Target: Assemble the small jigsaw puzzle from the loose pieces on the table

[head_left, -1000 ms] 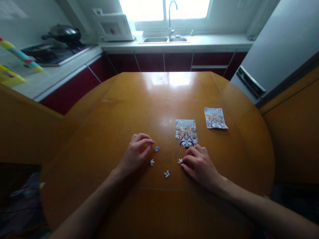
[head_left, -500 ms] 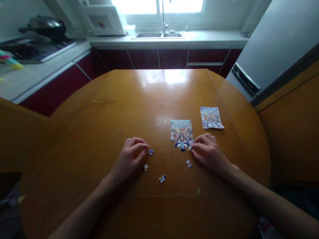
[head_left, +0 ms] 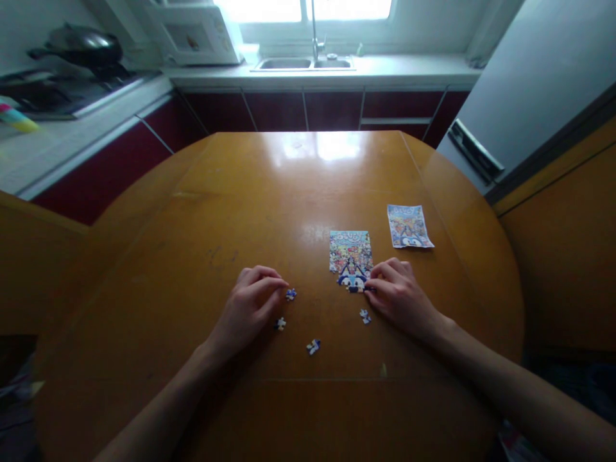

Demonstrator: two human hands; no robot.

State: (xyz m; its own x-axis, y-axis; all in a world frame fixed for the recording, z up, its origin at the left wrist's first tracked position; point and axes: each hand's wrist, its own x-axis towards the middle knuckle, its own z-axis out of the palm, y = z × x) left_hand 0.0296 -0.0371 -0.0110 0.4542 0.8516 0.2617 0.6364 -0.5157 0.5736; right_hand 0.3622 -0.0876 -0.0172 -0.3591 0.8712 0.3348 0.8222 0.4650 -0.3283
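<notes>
A partly assembled jigsaw puzzle (head_left: 350,253) lies on the table, with a blue cartoon face along its lower part. At its lower right corner, my right hand (head_left: 397,289) pinches a dark puzzle piece (head_left: 369,289) against the bottom edge; the fingers hide part of it. My left hand (head_left: 255,296) rests to the left, fingers loosely curled with the thumb a little apart. Just at its fingertips is a blue puzzle piece (head_left: 291,294), lying on the tabletop. Other loose pieces are a dark and white one (head_left: 280,324), a blue and white one (head_left: 314,346) and a pale one (head_left: 365,316).
A creased printed picture sheet (head_left: 410,226) with the same design lies right of the puzzle. The wooden table (head_left: 231,192) has rounded sides. Beyond it are a counter with a sink (head_left: 303,64), a stove with a black pan (head_left: 84,48) and a fridge (head_left: 520,83).
My right hand has shifted slightly left along the puzzle's bottom edge with its piece, which now sits closer under the blue face. The left hand and loose pieces stay in place.
</notes>
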